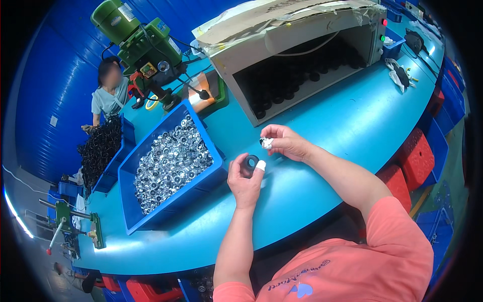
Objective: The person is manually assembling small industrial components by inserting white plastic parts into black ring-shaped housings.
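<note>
I take the blue bin of shiny metal parts [193, 199] as my landmark, since it sits large on the turquoise table [297, 201]. Just right of its near-right corner, I see the left hand [244, 181] gripping a black ring [255, 158] between thumb and curled fingers, with the opening turned partly toward my camera. A white wrap covers the tip of that thumb. Farther right of the bin, and a little beyond the left hand, I have the right hand [284, 143], its thumb and fingers drawn together in a pinch. White shows at those fingertips too, along with a small dark piece [262, 141] that seems to be held there; from this far off I cannot tell its shape. The two hands are near each other but apart, both raised above the table.

Beyond the bin to the right, I see a grey open-fronted cabinet [302, 95] with many black round pieces [314, 76] inside. Directly beyond the bin stands a green machine [143, 45]. To the bin's left is a second bin [114, 168], heaped with dark tangled parts [98, 151], and past that a co-worker [108, 100] in a light top.
</note>
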Tool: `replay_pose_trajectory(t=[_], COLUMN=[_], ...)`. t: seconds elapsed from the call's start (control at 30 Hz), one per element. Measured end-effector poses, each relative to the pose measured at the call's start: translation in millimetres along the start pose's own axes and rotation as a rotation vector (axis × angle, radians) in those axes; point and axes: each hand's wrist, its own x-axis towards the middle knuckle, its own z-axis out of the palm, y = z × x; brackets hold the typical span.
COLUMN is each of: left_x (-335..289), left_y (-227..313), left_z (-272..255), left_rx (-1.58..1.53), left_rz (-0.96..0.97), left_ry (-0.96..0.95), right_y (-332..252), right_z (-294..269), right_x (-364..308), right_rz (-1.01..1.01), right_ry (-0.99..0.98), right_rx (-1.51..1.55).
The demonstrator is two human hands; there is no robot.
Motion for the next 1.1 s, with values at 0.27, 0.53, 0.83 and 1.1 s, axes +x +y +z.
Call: replay_pose_trajectory(t=[0.27, 0.53, 0.83, 1.1], left_x=[0, 1, 0, -1], left_y=[3, 8, 9, 8], left_z=[-1, -1, -1, 0], left_rx=[0.014, 0.035, 0.038, -0.004], left_rz=[-0.019, -0.014, -0.014, -0.007], left_ry=[0.003, 0.027, 0.004, -0.022], right_y=[0, 0, -6, -6], right_z=[1, 2, 7, 13], right_x=[0, 0, -4, -7], right_rz=[0.019, 0.028, 0.069, 0.189], right_ry=[0.009, 0.000, 0.008, -0.042], right_rx=[-0.010, -0.016, -0.026, -0.016])
